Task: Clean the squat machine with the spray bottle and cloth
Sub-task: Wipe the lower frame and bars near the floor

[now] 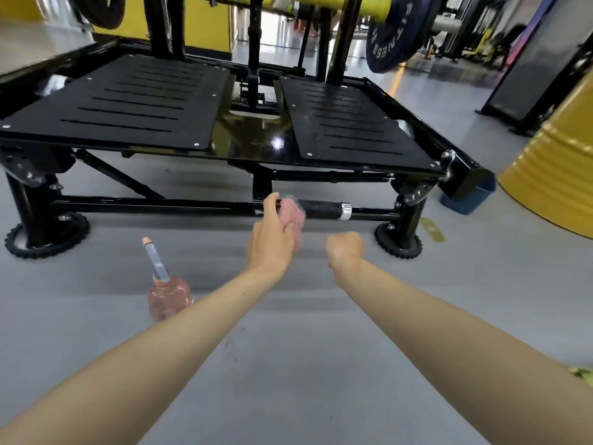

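Grey gym floor (288, 364): left hand (271, 240) grips cloth (293, 216) on the squat machine (128, 101), right hand (345, 247) clenched empty.

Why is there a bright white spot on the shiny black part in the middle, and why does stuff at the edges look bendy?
Head view: the white spot is glare from a light on the glossy centre panel. In the same head view, the wide-angle lens curves the yellow drum at the edge, and the weight plate up top looks smeared by blur.

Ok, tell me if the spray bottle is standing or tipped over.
Upright. The spray bottle stands on the grey floor with its round body down and its spray head on top.
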A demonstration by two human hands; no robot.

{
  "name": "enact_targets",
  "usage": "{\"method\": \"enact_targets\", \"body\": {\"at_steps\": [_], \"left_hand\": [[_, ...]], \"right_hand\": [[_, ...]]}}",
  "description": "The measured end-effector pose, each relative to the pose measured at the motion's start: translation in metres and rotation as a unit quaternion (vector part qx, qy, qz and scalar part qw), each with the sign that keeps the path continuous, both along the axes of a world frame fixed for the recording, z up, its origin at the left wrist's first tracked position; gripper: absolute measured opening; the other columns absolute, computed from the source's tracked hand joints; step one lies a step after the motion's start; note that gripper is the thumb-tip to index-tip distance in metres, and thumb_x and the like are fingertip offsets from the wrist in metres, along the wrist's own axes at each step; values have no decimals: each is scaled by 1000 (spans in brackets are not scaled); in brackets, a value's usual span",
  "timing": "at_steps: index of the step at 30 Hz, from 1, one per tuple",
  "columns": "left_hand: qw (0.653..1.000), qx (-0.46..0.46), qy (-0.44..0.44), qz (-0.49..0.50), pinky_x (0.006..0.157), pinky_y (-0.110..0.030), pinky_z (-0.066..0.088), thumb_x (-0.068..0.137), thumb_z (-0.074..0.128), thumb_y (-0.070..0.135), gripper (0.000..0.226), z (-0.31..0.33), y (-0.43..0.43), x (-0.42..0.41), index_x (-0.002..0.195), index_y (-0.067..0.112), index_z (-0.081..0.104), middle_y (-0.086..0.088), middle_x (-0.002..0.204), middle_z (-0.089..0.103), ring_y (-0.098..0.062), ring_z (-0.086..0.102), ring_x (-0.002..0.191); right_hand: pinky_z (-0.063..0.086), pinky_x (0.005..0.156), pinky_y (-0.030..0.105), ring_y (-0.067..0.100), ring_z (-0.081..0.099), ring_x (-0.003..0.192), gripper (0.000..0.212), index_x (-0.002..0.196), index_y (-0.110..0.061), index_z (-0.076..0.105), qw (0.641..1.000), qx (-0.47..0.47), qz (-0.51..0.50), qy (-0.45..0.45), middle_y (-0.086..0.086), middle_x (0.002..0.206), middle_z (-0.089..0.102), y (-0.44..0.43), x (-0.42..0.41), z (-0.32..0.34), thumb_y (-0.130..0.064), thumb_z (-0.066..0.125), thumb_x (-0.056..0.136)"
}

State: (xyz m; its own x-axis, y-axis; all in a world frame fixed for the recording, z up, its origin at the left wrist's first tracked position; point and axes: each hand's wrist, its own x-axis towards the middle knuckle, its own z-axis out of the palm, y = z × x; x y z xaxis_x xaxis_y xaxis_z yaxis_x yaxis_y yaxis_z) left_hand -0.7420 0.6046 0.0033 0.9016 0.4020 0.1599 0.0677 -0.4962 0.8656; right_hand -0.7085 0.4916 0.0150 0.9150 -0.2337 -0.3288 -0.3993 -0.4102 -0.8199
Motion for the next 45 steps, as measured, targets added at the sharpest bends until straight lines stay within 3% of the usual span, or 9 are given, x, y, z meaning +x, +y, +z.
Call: {"method": "enact_targets", "body": {"at_steps": [3, 9, 16, 20, 26, 31, 36, 40, 45], "left_hand": [[994, 69, -69, 48, 69, -32, 37, 93, 52, 12, 50, 17, 1, 15, 138, 18, 31, -4, 111, 61, -26, 56, 93], [953, 282, -69, 84, 53, -34, 34, 91, 52, 5, 18, 21, -3, 53, 104, 16, 45, 2, 95, 58, -20, 43, 87], [933, 351, -56, 61, 57, -31, 32, 90, 54, 6, 8, 7, -49, 79, 97, 8, 58, -10, 83, 62, -28, 47, 98], [962, 259, -70, 48, 66, -27, 26, 93, 45, 3, 22, 5, -72, 92, 108, 9, 59, -6, 85, 57, -25, 43, 103], [968, 228, -108, -21, 63, -27, 23, 96, 46, 14, 19, 4, -114, 93, 101, 3, 60, -2, 73, 36, -20, 33, 82], [878, 442, -83, -163, 57, -31, 34, 89, 43, 3, 22, -5, -123, 90, 95, 8, 63, -5, 85, 64, -25, 53, 100], [765, 610, -141, -153, 48, -26, 39, 76, 30, 2, 38, -27, -88, 86, 80, 12, 67, -3, 74, 64, -21, 59, 76], [807, 544, -192, -129, 42, -26, 35, 76, 29, 3, 37, -13, -76, 81, 81, 8, 66, -3, 70, 60, -24, 55, 70], [903, 394, -147, -92, 50, -31, 28, 96, 43, 19, 22, 10, -82, 88, 103, 8, 60, -5, 91, 59, -19, 39, 85]], "right_hand": [[37, 69, 28, 26, 46, 80, 13, 96, -5, 55, 998, -28, -46, -33, 10, 90, 51, -16, 13, 5, -2, 44, 90], [48, 92, 38, 27, 54, 88, 39, 130, -10, 53, 994, 22, -52, -94, 7, 106, 57, -32, 49, 8, -10, 47, 91], [54, 82, 35, 20, 57, 82, 39, 115, -14, 62, 974, 187, -109, -57, 8, 106, 65, -44, 74, -9, 2, 39, 88], [55, 70, 32, 22, 62, 77, 29, 95, -15, 67, 960, 271, -67, -14, 6, 89, 65, -48, 85, -13, 0, 43, 87], [48, 61, 25, 16, 64, 64, 55, 69, -18, 61, 907, 415, -65, -36, 0, 71, 67, -60, 95, -23, -50, 28, 100], [44, 99, 34, 23, 65, 103, 68, 68, -20, 55, 904, 422, -66, -14, 1, 100, 71, -85, 94, -26, -75, 19, 88], [51, 86, 38, 19, 65, 86, 68, 98, -16, 63, 947, 322, -9, 13, 0, 91, 70, -78, 85, -13, -67, 19, 93], [44, 101, 44, 25, 65, 100, 67, 78, -18, 66, 963, 265, 44, 4, 3, 89, 71, -63, 76, -5, -61, 19, 96], [45, 93, 41, 27, 59, 112, 59, 99, -19, 64, 969, 246, 19, -12, 4, 110, 66, -64, 79, -1, -57, 19, 98]]}}
